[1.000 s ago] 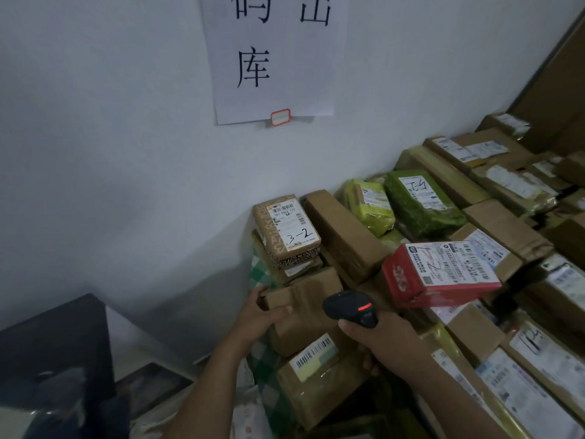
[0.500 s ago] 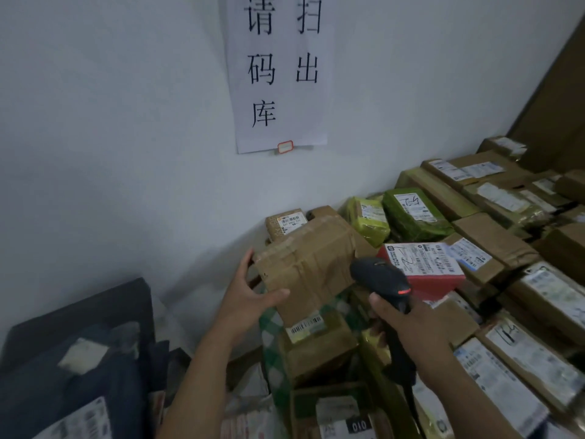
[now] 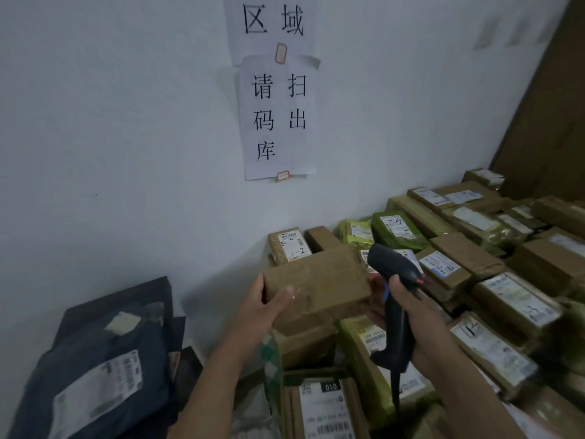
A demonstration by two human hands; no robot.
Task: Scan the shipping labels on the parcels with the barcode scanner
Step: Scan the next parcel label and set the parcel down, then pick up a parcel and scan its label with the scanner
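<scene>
Cardboard parcel (image 3: 316, 280) just beside scanner (image 3: 391, 267)

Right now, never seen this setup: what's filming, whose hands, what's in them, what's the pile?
No machine here: these are a person's two bare hands, filmed by one wide-angle camera worn on the head, looking forward and down. That is the only view. The left hand holds a brown box up over the pile; no label shows on the side facing the camera. The right hand grips a black scanner by its handle, head up beside the box. To the right, parcels with white labels are stacked along the wall. Lower left lie dark bags, one with a label. A paper sign hangs on the wall.
</scene>
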